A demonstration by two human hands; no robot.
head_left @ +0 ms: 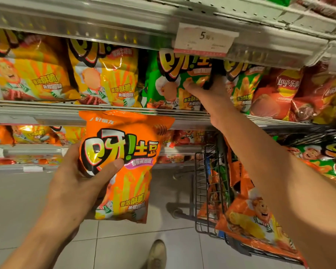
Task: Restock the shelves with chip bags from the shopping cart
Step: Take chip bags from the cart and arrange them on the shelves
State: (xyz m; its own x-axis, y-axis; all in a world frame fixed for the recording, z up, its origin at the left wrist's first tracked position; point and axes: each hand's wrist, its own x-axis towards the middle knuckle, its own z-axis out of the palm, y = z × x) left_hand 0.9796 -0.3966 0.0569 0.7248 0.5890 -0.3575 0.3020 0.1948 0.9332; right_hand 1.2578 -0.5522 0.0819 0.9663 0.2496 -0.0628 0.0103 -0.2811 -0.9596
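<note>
My left hand [80, 183] grips an orange chip bag [128, 152] upright in front of the lower shelves, thumb across its front. My right hand [208, 94] reaches up into the middle shelf [47, 108] and grips a green chip bag [169, 80] standing there, thumb on its front and fingers hidden behind it. A second green bag [242, 84] stands just to the right of that hand. The shopping cart [208, 191] stands at lower right, holding several orange and green chip bags [248, 216].
Yellow-orange bags [105, 74] fill the middle shelf's left part, red Lay's bags [275, 94] its right. A price tag [204, 39] hangs from the shelf above. Lower shelves [27, 148] hold more orange bags. My shoe [157, 253] stands on the tiled floor.
</note>
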